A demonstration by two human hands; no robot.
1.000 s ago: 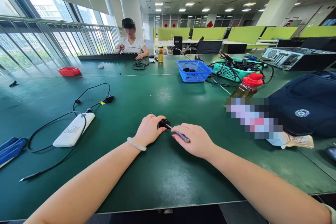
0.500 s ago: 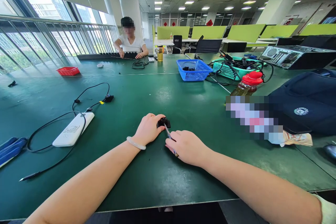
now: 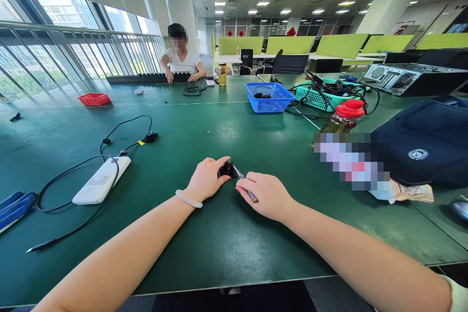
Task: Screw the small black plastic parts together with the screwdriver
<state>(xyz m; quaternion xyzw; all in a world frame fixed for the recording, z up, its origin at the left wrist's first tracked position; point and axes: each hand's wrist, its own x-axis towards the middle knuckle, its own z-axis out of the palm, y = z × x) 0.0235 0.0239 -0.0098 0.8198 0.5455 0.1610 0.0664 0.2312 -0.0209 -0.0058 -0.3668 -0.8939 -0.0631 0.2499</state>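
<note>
My left hand (image 3: 206, 178), with a pale bangle on the wrist, holds a small black part (image 3: 226, 170) down on the green table (image 3: 226, 234). Its fingers curl round the part's left side. My right hand (image 3: 265, 194) is closed round a thin screwdriver (image 3: 244, 184). The tool's tip rests on the top of the black part. Both hands lie on the table surface, near its front edge.
A white power bank (image 3: 101, 180) with black cables lies to the left. A blue basket (image 3: 269, 97) and a teal basket of cables (image 3: 321, 95) stand behind. A red-capped bottle (image 3: 343, 117) and dark bag (image 3: 424, 144) sit right. Another person (image 3: 181, 61) works at the far side.
My right hand turned the screwdriver from lying low to steeper and back, keeping its tip on the black part. My left hand stayed on the part.
</note>
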